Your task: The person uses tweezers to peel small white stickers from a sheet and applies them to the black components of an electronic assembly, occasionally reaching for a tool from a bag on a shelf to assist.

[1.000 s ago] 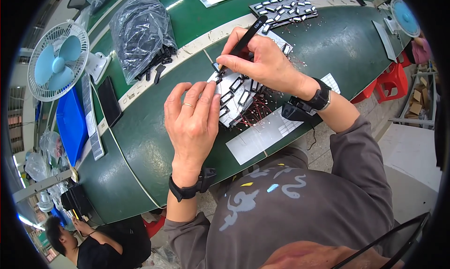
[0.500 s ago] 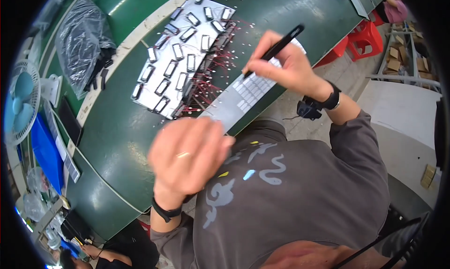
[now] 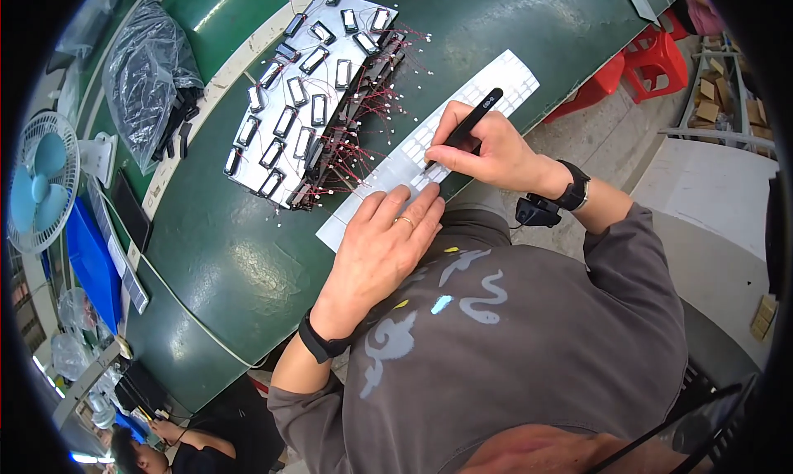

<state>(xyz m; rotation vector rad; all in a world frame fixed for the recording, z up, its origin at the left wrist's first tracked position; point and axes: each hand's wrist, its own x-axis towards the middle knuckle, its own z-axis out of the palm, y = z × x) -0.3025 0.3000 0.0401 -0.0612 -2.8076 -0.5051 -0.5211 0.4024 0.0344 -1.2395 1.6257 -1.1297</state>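
Observation:
Black tweezers (image 3: 475, 120) are pinched in my right hand (image 3: 496, 147), slanting down with their tip at a long sheet of white adhesive pieces (image 3: 512, 81). The sheet lies along the near edge of the green table, its pieces in rows toward the far right and bare backing (image 3: 339, 226) at its left end. My left hand (image 3: 384, 238) rests palm down on the sheet, fingers stretched out, fingertips close to the tweezers' tip. Whether a piece sits between the tips is too small to tell.
Beyond the sheet, a stack of silvery trays (image 3: 285, 102) holds several small black-framed parts with thin red wires (image 3: 376, 110). Plastic bags (image 3: 153, 69), a blue fan (image 3: 40, 176) and a blue bin (image 3: 92, 255) stand left. Red stools (image 3: 652, 65) are at right; a co-worker (image 3: 198, 441) sits lower left.
My left hand has come down from its raised, blurred position onto the sheet and moved right. My right hand has brought the tweezers nearer to me, toward the left fingertips.

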